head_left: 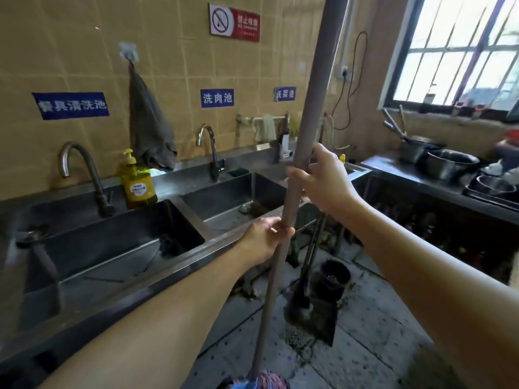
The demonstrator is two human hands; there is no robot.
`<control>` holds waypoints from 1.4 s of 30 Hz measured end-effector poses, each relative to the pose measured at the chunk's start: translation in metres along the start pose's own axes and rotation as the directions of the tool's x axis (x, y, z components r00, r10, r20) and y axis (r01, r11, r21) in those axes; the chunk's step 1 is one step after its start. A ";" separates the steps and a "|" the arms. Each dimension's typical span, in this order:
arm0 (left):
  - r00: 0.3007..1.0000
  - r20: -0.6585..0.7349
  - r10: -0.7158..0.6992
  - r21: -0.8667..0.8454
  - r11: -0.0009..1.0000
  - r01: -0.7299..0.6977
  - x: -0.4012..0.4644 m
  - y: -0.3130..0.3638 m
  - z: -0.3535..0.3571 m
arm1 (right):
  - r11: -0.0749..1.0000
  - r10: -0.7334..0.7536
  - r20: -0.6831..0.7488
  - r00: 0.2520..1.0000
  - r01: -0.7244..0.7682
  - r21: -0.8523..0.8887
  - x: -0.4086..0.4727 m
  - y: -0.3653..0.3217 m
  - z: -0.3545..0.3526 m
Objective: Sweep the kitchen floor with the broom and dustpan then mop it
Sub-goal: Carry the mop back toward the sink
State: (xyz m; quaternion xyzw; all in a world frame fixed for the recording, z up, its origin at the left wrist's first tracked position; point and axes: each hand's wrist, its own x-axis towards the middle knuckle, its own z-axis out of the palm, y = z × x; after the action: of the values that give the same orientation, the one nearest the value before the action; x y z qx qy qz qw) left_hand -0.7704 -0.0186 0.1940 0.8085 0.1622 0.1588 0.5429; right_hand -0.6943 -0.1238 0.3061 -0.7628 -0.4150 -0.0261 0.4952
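Cut-off, hidden and blurred parts around the mop pole

The pole (303, 153) is cut off by the top edge, and its mop head (266, 380) by the bottom edge. Part of the pole is covered by the left hand (264, 238) and right hand (323, 181). To the pole's right, the dustpan (311, 315) and bin (332, 279) are blurred; what lies in the bin cannot be told. Far right of the pole, a red and blue shape (509, 153) is smeared and cut by the edge. Left of the pole, the sink (84, 265) is cropped by the left edge.
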 end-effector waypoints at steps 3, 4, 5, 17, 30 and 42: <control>0.998 0.068 0.007 -0.015 1.000 -0.006 0.033 0.001 0.012 | 0.997 0.054 -0.013 0.998 -0.053 0.056 0.019 0.022 -0.012; 0.996 0.088 0.024 0.010 1.000 -0.025 0.047 0.000 0.017 | 0.996 0.067 -0.022 0.998 -0.065 0.068 0.026 0.029 -0.016; 0.994 0.100 0.049 0.030 0.998 -0.052 0.054 0.000 0.019 | 0.994 0.078 -0.024 0.997 -0.076 0.083 0.030 0.034 -0.018; 0.905 0.373 0.204 -0.052 0.979 -0.198 0.184 0.024 0.070 | 0.979 0.169 -0.322 0.931 -0.197 -0.057 0.100 0.098 -0.067; 0.840 0.481 0.249 -0.164 0.967 -0.193 0.300 0.060 0.193 | 0.963 0.199 -0.424 0.883 -0.257 -0.084 0.152 0.185 -0.170; 0.833 0.495 0.245 -0.096 0.969 -0.228 0.417 0.115 0.312 | 0.954 0.152 -0.431 0.890 -0.245 -0.170 0.224 0.296 -0.295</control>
State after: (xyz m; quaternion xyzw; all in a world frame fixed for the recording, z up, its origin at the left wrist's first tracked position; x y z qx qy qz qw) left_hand -0.2511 -0.1363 0.2223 0.8265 -0.0887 0.0108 0.5559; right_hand -0.2428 -0.2655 0.3394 -0.8285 -0.2149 -0.1814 0.4843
